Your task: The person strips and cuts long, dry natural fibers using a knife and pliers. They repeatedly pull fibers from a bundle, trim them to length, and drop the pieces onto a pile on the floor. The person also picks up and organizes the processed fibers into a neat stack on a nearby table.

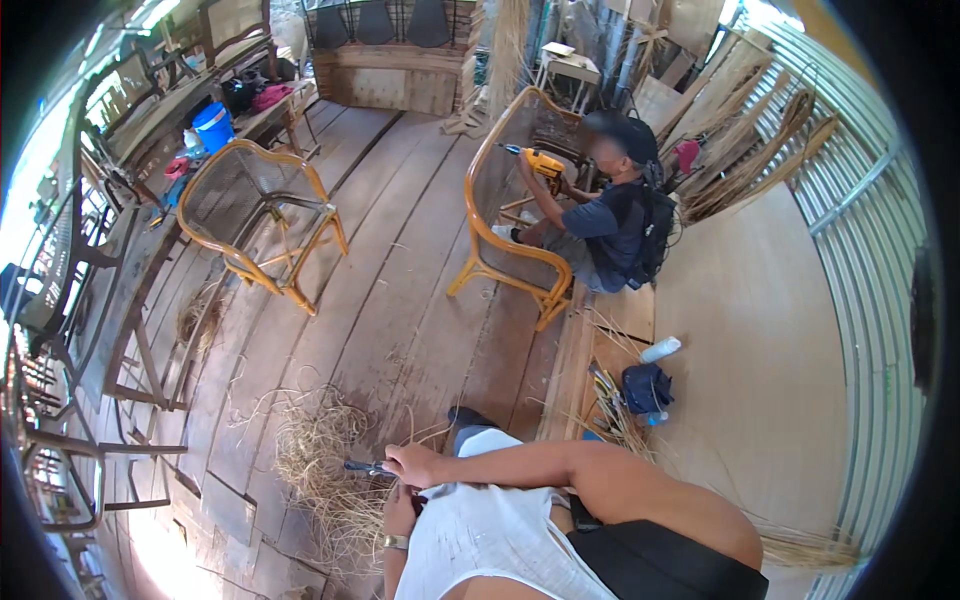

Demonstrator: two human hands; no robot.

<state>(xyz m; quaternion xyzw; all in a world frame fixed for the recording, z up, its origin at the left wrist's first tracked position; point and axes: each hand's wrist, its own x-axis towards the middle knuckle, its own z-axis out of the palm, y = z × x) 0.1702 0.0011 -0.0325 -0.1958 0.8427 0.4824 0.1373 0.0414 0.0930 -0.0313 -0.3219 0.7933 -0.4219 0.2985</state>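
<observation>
My right hand (415,465) reaches across my body from the right and is closed on a small dark hand tool (365,467) whose tip points left. Just below it, my left hand (400,512), with a watch on its wrist, is curled close to my white shirt. Whether it holds anything is hidden by the right hand and the shirt. Both hands hover over a tangled pile of pale rattan strands (325,470) on the plank floor.
A person sits at the back right with a yellow drill (545,162) against an orange rattan chair frame (510,255). A second chair frame (265,225) stands to the left. Dark metal frames (60,380) line the left edge. A dark bag (645,388), a white bottle (660,349) and loose cane lie to the right.
</observation>
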